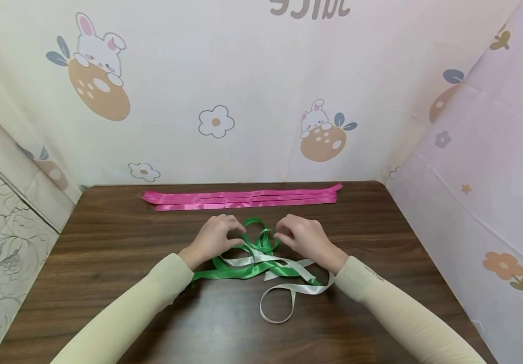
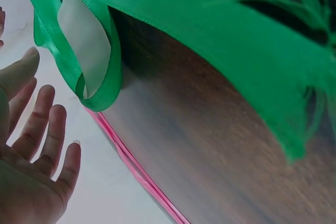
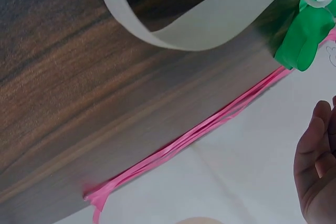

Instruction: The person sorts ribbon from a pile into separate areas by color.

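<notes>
A tangled heap of green ribbon [image 1: 231, 273] and white ribbon [image 1: 307, 289] lies mid-table, with loops standing up. At the heap's left side, my left hand [image 1: 216, 236] hovers with thumb and fingers apart; the left wrist view shows its fingers spread beside a green loop [image 2: 107, 85]. Opposite it, my right hand [image 1: 305, 236] hangs at the heap's right edge, fingers loosely bent, close to a green loop. No ribbon shows in its visible part in the right wrist view. A white loop [image 3: 210, 30] curls below the right wrist.
Several pink ribbons [image 1: 243, 200] lie side by side along the back of the dark wooden table [image 1: 120, 242]. Behind the table hangs a pale curtain [image 1: 252, 76] printed with rabbits and flowers. Another printed sheet [image 1: 470, 202] borders the right side.
</notes>
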A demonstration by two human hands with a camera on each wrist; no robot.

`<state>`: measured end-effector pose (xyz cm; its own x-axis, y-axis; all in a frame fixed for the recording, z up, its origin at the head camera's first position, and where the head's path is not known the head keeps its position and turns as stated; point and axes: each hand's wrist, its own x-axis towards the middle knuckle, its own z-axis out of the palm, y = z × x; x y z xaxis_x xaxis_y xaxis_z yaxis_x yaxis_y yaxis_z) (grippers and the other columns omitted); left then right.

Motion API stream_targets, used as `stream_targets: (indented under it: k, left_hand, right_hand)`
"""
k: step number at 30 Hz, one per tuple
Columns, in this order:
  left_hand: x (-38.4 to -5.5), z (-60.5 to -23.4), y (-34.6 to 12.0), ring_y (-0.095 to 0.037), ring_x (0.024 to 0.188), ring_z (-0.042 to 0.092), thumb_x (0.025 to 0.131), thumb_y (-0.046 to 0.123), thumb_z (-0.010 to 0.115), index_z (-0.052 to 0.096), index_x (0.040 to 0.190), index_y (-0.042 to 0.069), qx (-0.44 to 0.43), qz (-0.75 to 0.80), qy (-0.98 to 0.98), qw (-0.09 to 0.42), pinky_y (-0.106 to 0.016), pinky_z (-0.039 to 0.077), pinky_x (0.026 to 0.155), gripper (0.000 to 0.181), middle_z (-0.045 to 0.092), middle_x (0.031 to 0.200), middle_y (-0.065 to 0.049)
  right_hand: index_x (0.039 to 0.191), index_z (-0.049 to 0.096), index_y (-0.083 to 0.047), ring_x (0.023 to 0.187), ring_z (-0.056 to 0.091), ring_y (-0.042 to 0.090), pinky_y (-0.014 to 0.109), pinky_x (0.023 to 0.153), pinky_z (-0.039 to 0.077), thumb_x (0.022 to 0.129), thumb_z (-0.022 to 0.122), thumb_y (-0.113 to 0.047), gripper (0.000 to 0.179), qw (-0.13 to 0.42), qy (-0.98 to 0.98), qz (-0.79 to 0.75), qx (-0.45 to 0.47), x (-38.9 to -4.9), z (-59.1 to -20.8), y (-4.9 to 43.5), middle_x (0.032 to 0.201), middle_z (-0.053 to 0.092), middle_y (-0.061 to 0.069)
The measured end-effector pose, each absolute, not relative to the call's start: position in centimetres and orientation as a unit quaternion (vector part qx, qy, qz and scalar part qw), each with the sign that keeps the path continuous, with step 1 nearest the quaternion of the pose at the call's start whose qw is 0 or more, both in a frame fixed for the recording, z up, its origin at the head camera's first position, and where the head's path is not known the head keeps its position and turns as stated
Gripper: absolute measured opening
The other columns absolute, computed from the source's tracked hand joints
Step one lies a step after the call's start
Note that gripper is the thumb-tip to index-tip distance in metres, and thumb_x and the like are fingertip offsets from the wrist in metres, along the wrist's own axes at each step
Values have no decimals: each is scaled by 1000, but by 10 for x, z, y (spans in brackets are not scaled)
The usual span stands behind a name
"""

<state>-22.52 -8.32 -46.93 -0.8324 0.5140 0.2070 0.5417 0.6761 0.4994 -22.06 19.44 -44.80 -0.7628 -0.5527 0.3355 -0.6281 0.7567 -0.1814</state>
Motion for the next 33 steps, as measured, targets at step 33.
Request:
stream_targets:
  k: [33]
  left_hand:
    - [-238, -479, -70, -19, 99, 66, 87, 28, 84, 80, 103, 18, -354, -234, -905, 26, -43, 50, 95, 19, 77, 104, 3]
  right_hand:
    - [101, 77, -17, 83, 61, 9, 30, 78, 51, 90, 81, -29, 17, 83, -904, 122, 401, -217, -467, 183, 96, 71, -3]
